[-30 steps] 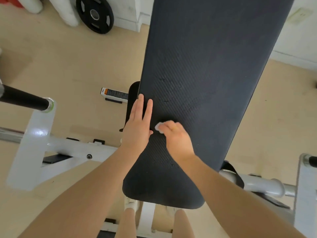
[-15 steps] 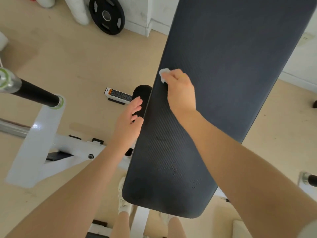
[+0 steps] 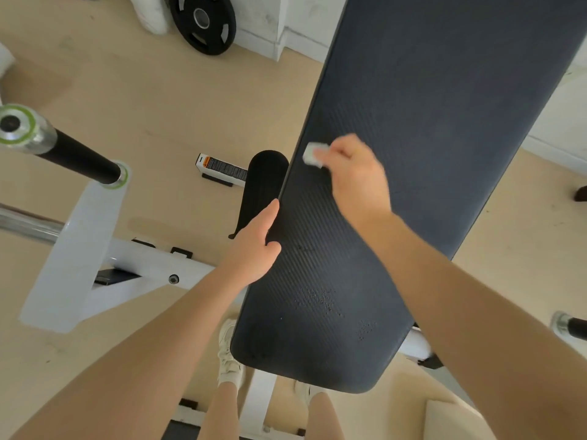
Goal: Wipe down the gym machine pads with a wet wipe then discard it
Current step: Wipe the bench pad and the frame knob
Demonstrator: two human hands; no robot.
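Right hand pinches my wipe near the pad's left edge, left hand flat, steadying that edge; the pad's length runs ahead, unwiped I judge.

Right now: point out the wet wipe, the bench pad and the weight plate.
wet wipe [image 3: 312,154], head view, on the white fold past the fingertips.
bench pad [image 3: 428,122], head view, on its bare upper surface.
weight plate [image 3: 203,22], head view, near its hub.
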